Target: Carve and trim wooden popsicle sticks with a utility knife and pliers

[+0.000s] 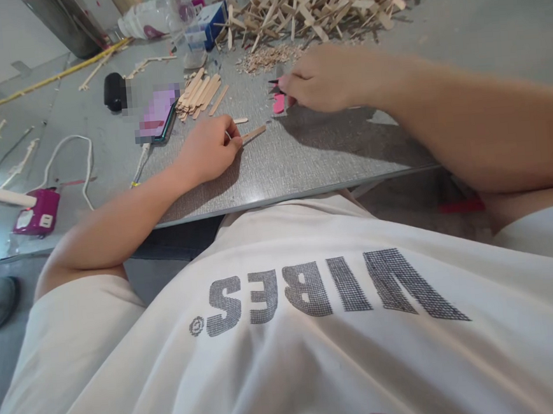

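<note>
My left hand [212, 147] is closed, pinching a wooden craft stick [254, 134] that points right over the grey table. Another craft stick [240, 120] lies just beyond these fingers. Farther right, my right hand [321, 79] is closed around a small pink tool [278, 103] with dark pointed tips; its exact kind is hard to make out. The tool's tips face left, apart from the held stick. A small pile of whole craft sticks [199, 93] lies beyond my left hand.
A large heap of wooden sticks [318, 6] spreads at the back, with wood chips [267, 59] before it. Left of the stick pile are a phone [158, 114] on a white cable [89, 159], a black case [114, 92] and a purple power adapter [37, 212]. A blue box [209, 24] stands behind.
</note>
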`<state>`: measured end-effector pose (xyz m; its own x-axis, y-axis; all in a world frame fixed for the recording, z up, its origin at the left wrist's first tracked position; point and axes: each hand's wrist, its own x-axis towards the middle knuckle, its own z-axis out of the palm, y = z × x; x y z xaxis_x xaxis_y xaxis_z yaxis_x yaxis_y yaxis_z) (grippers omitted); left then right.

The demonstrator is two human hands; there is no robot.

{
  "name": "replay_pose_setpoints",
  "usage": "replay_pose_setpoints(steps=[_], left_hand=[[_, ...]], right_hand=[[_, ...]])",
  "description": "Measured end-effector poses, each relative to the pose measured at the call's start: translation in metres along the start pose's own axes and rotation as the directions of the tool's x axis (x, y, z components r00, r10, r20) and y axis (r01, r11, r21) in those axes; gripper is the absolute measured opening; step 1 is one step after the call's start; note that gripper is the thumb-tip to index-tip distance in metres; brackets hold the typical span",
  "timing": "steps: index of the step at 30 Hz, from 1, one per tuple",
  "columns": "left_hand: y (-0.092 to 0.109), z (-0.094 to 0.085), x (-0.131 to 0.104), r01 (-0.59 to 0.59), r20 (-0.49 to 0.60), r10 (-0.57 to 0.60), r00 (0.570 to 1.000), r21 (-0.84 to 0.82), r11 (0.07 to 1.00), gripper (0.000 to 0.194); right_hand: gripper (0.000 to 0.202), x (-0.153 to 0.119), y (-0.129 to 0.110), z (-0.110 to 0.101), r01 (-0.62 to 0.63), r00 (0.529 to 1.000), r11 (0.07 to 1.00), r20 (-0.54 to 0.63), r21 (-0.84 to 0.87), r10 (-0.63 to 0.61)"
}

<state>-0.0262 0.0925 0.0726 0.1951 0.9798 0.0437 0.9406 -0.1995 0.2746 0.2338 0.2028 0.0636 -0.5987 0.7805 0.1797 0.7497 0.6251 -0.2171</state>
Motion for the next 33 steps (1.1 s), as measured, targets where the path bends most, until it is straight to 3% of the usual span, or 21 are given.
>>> replay_pose_setpoints(steps=[4, 7, 10, 12, 16, 21, 27, 33], left_hand=[[0.003, -0.001, -0.001, 0.006, 0.003, -0.006, 1.0, 0.019, 1.0, 0.018], [0.003, -0.001, -0.001, 0.015, -0.004, -0.015, 1.0, 0.029, 0.999, 0.019], [0.002, 0.0, 0.0, 0.012, -0.003, -0.012, 1.0, 0.021, 1.0, 0.02], [0.001, 0.0, 0.001, 0.009, -0.007, -0.009, 1.0, 0.019, 1.0, 0.02], [-0.001, 0.0, 0.0, 0.009, -0.011, -0.009, 1.0, 0.005, 1.0, 0.02], [-0.003, 0.001, 0.001, 0.009, 0.007, -0.009, 1.0, -0.017, 1.0, 0.018], [-0.002, 0.002, 0.001, 0.007, 0.002, -0.007, 1.0, 0.067, 0.998, 0.024], [0.004, 0.0, 0.0, 0.023, 0.029, -0.027, 0.999, 0.118, 0.993, 0.02]], right_hand=[[0.042, -0.014, -0.039, -0.005, 0.027, 0.999, 1.0, -0.046, -0.002, -0.027], [0.037, -0.022, -0.053, -0.008, 0.057, 0.992, 0.997, -0.118, 0.056, -0.05], [0.041, -0.024, -0.051, -0.007, 0.143, 0.984, 0.978, -0.124, 0.154, -0.125], [0.044, -0.022, -0.046, -0.003, 0.166, 0.985, 0.975, -0.068, 0.145, -0.157], [0.043, -0.013, -0.04, 0.012, 0.096, 0.994, 0.994, 0.041, 0.046, -0.098], [0.045, -0.005, -0.034, 0.03, 0.044, 0.999, 0.991, 0.004, 0.128, -0.045], [0.045, -0.012, -0.039, 0.02, 0.123, 0.989, 0.988, 0.094, -0.094, -0.114], [0.05, -0.024, -0.059, 0.01, 0.112, 0.983, 0.979, 0.166, -0.17, -0.084]])
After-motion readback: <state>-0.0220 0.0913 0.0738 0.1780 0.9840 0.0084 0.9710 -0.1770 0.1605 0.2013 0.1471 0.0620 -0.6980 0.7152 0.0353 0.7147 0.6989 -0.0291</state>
